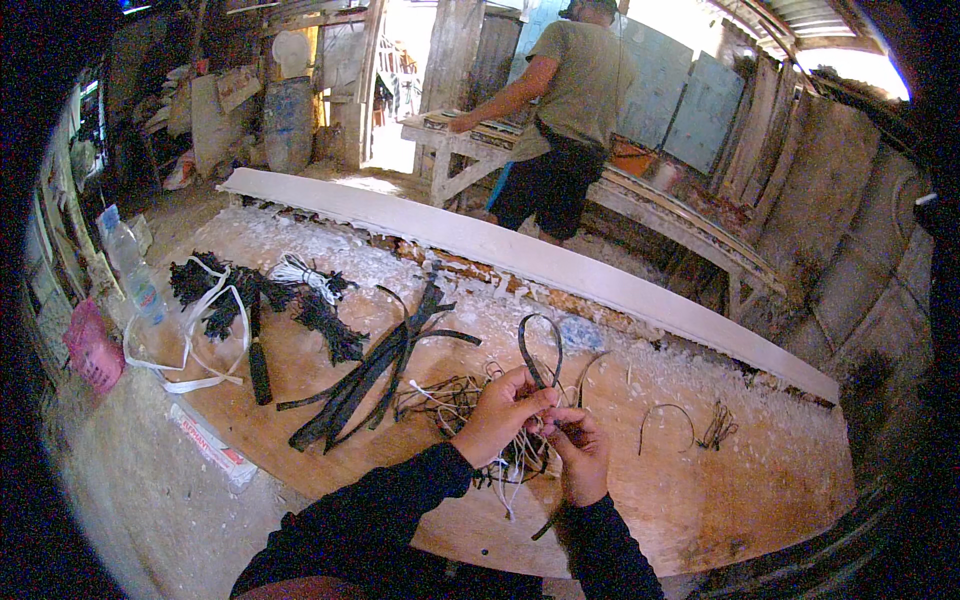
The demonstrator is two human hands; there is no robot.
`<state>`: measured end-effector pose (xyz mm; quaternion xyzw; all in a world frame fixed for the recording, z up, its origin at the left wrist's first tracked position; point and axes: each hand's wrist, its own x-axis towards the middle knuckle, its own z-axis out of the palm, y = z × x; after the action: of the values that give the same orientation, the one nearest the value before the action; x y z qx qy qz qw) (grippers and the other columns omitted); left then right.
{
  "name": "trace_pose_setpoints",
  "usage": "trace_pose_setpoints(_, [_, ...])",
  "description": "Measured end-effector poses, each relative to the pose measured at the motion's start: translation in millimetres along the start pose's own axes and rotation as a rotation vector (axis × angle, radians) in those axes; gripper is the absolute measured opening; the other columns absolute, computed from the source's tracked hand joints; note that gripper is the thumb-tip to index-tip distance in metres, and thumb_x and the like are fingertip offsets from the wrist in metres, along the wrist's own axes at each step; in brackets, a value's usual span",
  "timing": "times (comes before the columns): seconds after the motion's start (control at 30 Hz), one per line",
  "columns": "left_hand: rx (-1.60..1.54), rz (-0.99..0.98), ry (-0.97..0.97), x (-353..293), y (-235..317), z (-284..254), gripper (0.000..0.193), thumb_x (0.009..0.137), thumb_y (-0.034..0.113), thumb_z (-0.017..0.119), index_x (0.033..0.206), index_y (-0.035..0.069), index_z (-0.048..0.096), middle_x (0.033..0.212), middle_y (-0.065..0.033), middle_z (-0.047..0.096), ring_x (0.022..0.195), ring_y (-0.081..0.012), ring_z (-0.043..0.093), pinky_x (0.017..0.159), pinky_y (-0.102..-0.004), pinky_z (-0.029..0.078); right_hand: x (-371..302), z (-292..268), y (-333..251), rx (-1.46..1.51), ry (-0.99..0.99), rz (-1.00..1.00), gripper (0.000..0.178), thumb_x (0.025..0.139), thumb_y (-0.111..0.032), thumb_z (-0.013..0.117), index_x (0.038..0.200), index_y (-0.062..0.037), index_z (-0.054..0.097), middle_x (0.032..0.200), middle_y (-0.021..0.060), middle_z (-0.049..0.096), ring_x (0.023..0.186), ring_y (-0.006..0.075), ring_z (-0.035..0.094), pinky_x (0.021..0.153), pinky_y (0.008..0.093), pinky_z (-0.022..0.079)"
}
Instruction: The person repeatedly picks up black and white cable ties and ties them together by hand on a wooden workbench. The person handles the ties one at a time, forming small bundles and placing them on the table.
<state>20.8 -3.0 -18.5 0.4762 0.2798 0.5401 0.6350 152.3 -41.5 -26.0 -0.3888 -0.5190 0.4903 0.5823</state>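
My left hand (498,412) pinches a thin black strip (538,350) that curls up into a loop above my fingers. My right hand (576,452) is closed on the lower end of the same strip and on pale strings hanging below it. Both hands are over a tangle of thin cords and white strings (462,400) lying on the wooden board (720,500). Dark sleeves cover both forearms.
A bundle of long black strips (372,372) lies to the left, with black tassels (322,318), white straps (190,340) and a dark handled tool (259,365) further left. A long white plank (520,255) crosses behind. Another person (560,110) stands at a bench beyond. Plastic bottles (130,265) stand at far left.
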Motion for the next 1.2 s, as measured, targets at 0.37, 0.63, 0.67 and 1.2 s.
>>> trace_pose_setpoints(0.37, [-0.061,-0.096,0.019,2,-5,-2,0.017,0.083,0.024,0.059,0.082,0.007,0.053,0.074,0.0012,0.056,0.063,-0.0049,0.052,0.052,-0.0174,0.042,0,1,-4,-0.205,0.035,-0.09,0.015,0.079,0.0,0.056,0.093,-0.0012,0.06,0.087,0.0052,0.06,0.085,0.0129,0.055,0.076,0.0243,0.043])
trace_pose_setpoints(0.63, [-0.031,-0.078,-0.039,2,-6,0,0.017,0.082,0.023,0.059,0.083,0.007,0.055,0.073,0.0029,0.056,0.062,-0.0034,0.05,0.053,-0.0171,0.042,2,-3,0,-0.145,0.139,-0.147,0.009,0.081,-0.009,0.058,0.086,-0.003,0.062,0.083,0.0046,0.061,0.077,0.0135,0.056,0.07,0.025,0.043])
trace_pose_setpoints(0.67, [-0.014,-0.104,-0.032,1,-6,0,0.017,0.082,0.023,0.059,0.083,0.007,0.055,0.073,0.0029,0.056,0.062,-0.0033,0.05,0.053,-0.0171,0.042,2,-2,0,-0.114,0.151,-0.159,0.008,0.081,-0.009,0.058,0.086,-0.0029,0.062,0.083,0.0044,0.061,0.077,0.0131,0.056,0.07,0.025,0.043])
trace_pose_setpoints(1.2, [0.057,0.08,-0.197,-7,3,10,0.009,0.081,0.012,0.059,0.083,0.005,0.054,0.07,-0.0006,0.056,0.059,-0.007,0.052,0.054,-0.0204,0.043,6,-11,2,0.32,0.031,0.245,0.006,0.082,-0.008,0.051,0.083,-0.0049,0.056,0.07,0.0042,0.058,0.062,0.0134,0.055,0.053,0.0231,0.044])
